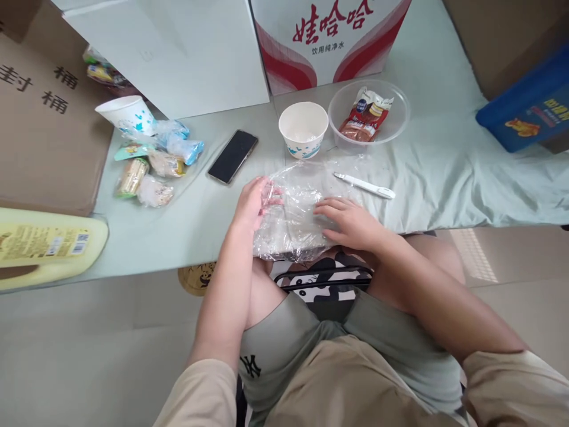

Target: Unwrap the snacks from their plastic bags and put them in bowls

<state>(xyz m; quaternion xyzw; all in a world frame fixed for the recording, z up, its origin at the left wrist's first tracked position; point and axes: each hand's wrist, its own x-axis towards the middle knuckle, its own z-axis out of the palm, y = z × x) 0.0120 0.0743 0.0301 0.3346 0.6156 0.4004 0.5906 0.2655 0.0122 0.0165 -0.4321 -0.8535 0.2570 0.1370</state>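
Note:
A crinkled sheet of clear plastic film [291, 228] is spread over the table's front edge, partly hanging down. My left hand [254, 204] is at its left side, fingers extended and seen partly through the film. On its right part lies my right hand [349, 222], fingers apart and resting flat on the plastic. Just beyond the right hand is a white utility knife [367, 185] with its blade end pointing left. A white paper bowl [303, 127] stands behind the film. Beside it, a clear plastic bowl [402, 115] holds a red and white snack packet [368, 115].
A phone [233, 156] lies left of the paper bowl. Farther left are several wrapped snacks [133, 177] and a tipped paper cup [128, 114]. White cartons [178, 53] line the back. A yellow jug [53, 246], brown box [48, 130] and blue container [528, 107] flank the table.

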